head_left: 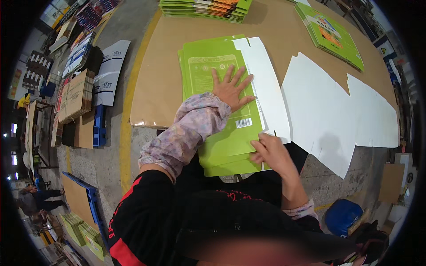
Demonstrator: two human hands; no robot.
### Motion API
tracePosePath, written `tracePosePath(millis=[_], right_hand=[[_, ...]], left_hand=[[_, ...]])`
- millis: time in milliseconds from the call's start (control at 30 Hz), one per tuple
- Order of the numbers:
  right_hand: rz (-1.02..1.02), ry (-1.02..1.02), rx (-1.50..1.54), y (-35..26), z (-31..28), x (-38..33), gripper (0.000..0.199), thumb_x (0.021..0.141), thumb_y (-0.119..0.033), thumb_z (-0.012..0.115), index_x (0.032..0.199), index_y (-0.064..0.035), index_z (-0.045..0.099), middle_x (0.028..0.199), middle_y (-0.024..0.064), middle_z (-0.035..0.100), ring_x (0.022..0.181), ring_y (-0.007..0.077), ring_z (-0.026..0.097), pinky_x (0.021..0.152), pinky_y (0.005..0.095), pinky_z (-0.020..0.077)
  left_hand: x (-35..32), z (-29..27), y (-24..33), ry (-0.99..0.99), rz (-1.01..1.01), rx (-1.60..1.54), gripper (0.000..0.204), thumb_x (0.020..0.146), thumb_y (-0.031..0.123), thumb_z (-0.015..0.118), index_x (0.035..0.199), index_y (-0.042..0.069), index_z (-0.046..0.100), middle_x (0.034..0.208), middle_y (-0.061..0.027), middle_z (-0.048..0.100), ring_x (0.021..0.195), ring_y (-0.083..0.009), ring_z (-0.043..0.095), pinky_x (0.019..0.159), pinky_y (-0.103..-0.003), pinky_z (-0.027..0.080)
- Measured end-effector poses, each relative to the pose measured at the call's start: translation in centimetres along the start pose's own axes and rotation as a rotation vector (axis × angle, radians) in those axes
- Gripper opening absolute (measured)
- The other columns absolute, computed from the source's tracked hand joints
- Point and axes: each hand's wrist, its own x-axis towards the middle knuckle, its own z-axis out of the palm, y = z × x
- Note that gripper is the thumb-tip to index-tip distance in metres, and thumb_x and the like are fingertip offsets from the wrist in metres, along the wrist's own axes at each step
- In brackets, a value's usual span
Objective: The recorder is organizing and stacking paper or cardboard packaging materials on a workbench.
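My left hand [231, 91] lies flat with fingers spread on a green printed carton sheet [222, 137], which tops a small stack near the table's front edge. White blank card [271, 99] shows along the right side of that stack. At its lower right corner my right hand [276, 154] is closed, fingers curled against the sheet's edge. A thin dark tip sticks up beside the right hand's knuckles; what it belongs to is hidden in the fingers. The lower end of the stack overhangs the table's front edge, above my lap.
Large white card blanks [319, 111] lie to the right, partly over the table's front edge. Stacks of green printed cartons stand at the far side [206, 9] and far right [330, 37] of the brown-covered table [153, 88]. Bundled cardboard [77, 95] stands on the floor at left.
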Motion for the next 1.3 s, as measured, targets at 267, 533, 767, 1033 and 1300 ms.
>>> tracePosePath(millis=[267, 533, 767, 1033, 1300], right_hand=[[-0.301, 0.524, -0.405, 2.3, -10.3, 7.5, 0.045, 0.091, -0.034, 0.052, 0.123, -0.0026, 0.051, 0.115, 0.0201, 0.058, 0.104, 0.0271, 0.058, 0.086, 0.0346, 0.0449], [-0.308, 0.083, -0.340, -3.1, -4.7, 6.5, 0.069, 0.091, -0.038, 0.051, 0.142, -0.0016, 0.022, 0.139, 0.0193, 0.038, 0.128, 0.0262, 0.036, 0.105, 0.0340, 0.0283], [-0.547, 0.315, -0.874, 0.9, 0.0, 7.6, 0.082, 0.084, -0.046, 0.055, 0.140, 0.0022, 0.021, 0.148, 0.0187, 0.015, 0.138, 0.0298, 0.012, 0.112, 0.0428, 0.0131], [-0.522, 0.319, -1.052, 2.2, 1.1, 3.7, 0.087, 0.079, -0.053, 0.054, 0.136, 0.0062, 0.027, 0.144, 0.0168, 0.027, 0.137, 0.0267, 0.018, 0.112, 0.0450, 0.0103], [-0.546, 0.197, -0.866, 5.7, -0.7, -3.1, 0.076, 0.076, -0.034, 0.066, 0.135, 0.0017, 0.034, 0.142, 0.0149, 0.032, 0.135, 0.0283, 0.024, 0.111, 0.0449, 0.0161]], left_hand=[[1.0, 1.4, 1.3, 0.055, 0.090, 0.010, 0.071, 0.085, 0.069, 0.025, 0.144, 0.030, 0.017, 0.152, -0.0029, 0.010, 0.139, -0.0324, 0.006, 0.102, -0.069, 0.000], [0.2, 1.0, 0.1, 0.074, 0.055, -0.030, 0.068, 0.087, 0.062, 0.034, 0.144, 0.027, 0.019, 0.151, -0.0055, 0.014, 0.138, -0.0336, 0.009, 0.105, -0.064, 0.004], [0.8, 0.9, 0.2, 0.322, -0.010, -0.570, 0.060, 0.091, 0.051, 0.037, 0.143, 0.025, 0.023, 0.151, -0.0071, 0.013, 0.139, -0.0331, 0.007, 0.106, -0.063, 0.002], [6.8, 1.7, -1.9, 0.116, 0.068, -0.054, 0.060, 0.091, 0.053, 0.036, 0.143, 0.026, 0.024, 0.151, 0.0025, 0.017, 0.139, -0.0290, 0.012, 0.108, -0.060, 0.006], [11.9, 3.1, -4.0, 0.018, -0.176, -0.104, 0.069, 0.088, 0.063, 0.028, 0.144, 0.024, 0.021, 0.151, 0.0061, 0.017, 0.139, -0.0246, 0.013, 0.108, -0.060, 0.006]])
